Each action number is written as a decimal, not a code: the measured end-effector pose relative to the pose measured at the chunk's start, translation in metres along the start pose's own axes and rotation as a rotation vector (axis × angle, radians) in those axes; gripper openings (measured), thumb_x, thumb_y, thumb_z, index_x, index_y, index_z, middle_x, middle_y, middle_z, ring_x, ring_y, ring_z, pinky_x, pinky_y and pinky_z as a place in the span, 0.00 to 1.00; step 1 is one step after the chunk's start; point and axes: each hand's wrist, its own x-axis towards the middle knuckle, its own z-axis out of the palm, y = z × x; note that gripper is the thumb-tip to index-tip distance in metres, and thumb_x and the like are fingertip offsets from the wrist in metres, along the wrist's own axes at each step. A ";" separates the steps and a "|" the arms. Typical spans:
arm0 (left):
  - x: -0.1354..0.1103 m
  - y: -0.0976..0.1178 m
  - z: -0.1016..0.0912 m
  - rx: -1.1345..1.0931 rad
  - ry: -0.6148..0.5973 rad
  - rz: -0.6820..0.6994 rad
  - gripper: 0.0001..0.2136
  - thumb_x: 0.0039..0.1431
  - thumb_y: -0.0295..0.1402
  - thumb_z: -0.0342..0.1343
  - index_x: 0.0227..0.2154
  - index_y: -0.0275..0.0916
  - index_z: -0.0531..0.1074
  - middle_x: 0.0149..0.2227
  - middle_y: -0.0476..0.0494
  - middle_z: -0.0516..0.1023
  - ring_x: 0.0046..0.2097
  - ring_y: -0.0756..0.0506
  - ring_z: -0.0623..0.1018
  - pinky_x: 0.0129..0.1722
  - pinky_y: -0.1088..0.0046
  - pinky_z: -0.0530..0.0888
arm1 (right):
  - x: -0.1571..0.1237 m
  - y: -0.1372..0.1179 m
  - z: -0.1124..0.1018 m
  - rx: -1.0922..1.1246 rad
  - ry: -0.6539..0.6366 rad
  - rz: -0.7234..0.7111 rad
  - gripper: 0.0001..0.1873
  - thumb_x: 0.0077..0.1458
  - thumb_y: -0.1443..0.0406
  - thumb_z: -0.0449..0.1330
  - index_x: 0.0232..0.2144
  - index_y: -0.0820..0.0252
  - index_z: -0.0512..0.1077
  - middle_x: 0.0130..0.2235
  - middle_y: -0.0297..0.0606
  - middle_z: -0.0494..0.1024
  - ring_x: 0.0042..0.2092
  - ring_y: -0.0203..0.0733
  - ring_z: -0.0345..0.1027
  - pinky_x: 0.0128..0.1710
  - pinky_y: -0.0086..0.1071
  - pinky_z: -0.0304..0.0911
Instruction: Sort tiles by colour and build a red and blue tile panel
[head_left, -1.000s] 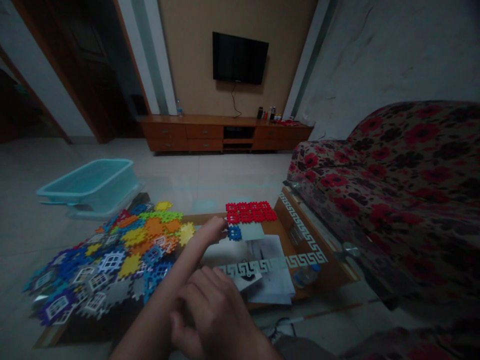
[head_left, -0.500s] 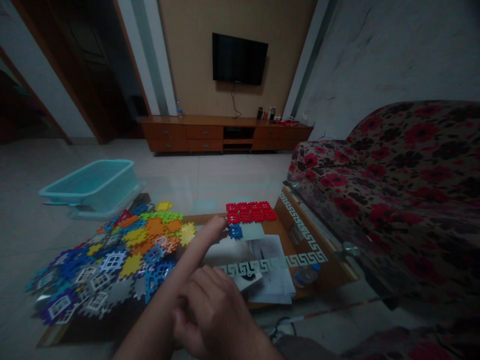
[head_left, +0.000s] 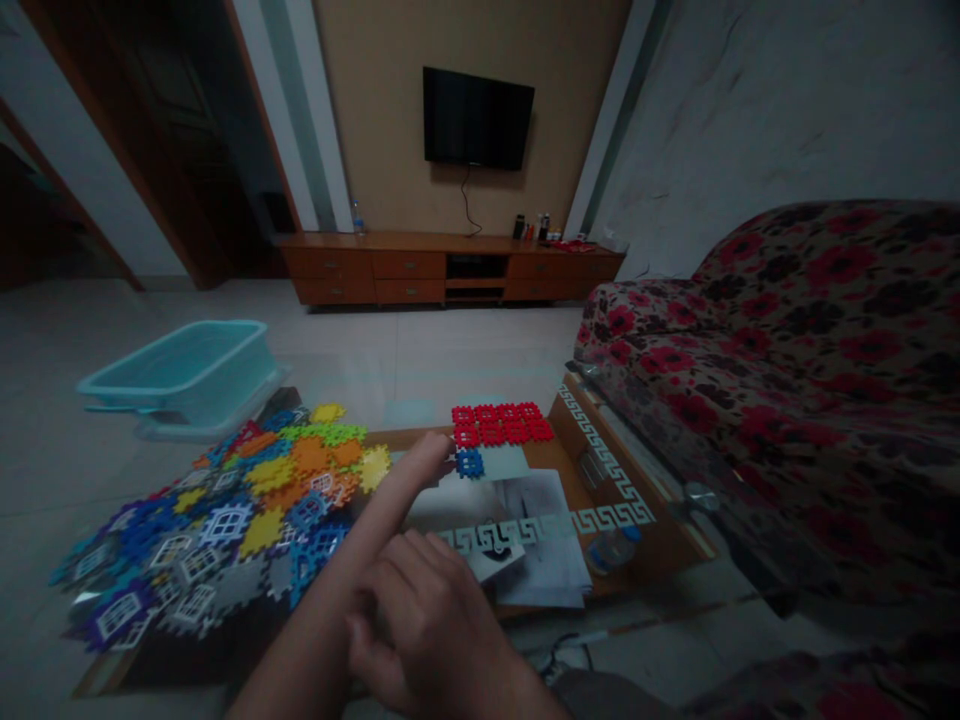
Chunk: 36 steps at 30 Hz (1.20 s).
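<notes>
My left hand (head_left: 424,458) reaches across the glass table, its fingers pressed together at the left edge of a small blue interlocking tile (head_left: 469,463). That tile lies just in front of a flat red panel (head_left: 501,423) made of several joined tiles. My right hand (head_left: 427,625) hovers close to the camera with its fingers curled in; nothing shows in it. A heap of loose tiles (head_left: 225,510) in yellow, orange, green, blue, purple and white covers the table's left side.
A pale blue plastic tub (head_left: 180,372) stands on the floor beyond the heap. Papers (head_left: 525,540) lie under the glass table top (head_left: 607,470). A floral sofa (head_left: 787,380) fills the right. A TV cabinet (head_left: 450,265) stands at the far wall.
</notes>
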 end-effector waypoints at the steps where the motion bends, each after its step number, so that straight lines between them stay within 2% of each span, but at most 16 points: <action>1: 0.000 0.000 0.000 -0.001 0.000 -0.002 0.07 0.56 0.25 0.57 0.33 0.35 0.81 0.34 0.37 0.82 0.39 0.43 0.79 0.43 0.70 0.71 | 0.000 0.000 0.000 -0.002 0.002 -0.002 0.04 0.54 0.67 0.56 0.34 0.59 0.69 0.35 0.40 0.75 0.38 0.45 0.67 0.35 0.40 0.64; 15: 0.001 -0.001 0.002 0.012 0.010 0.006 0.07 0.55 0.24 0.57 0.33 0.35 0.81 0.32 0.39 0.82 0.38 0.44 0.78 0.42 0.71 0.71 | 0.001 0.000 0.000 -0.004 -0.014 -0.006 0.04 0.54 0.67 0.57 0.34 0.60 0.69 0.34 0.39 0.75 0.37 0.45 0.67 0.34 0.40 0.63; 36: 0.001 -0.002 0.004 0.059 0.028 0.025 0.08 0.55 0.25 0.56 0.33 0.36 0.80 0.34 0.40 0.83 0.37 0.46 0.79 0.40 0.74 0.71 | -0.003 0.000 0.004 -0.022 -0.075 0.012 0.04 0.56 0.65 0.58 0.36 0.59 0.68 0.37 0.38 0.75 0.40 0.45 0.66 0.38 0.39 0.62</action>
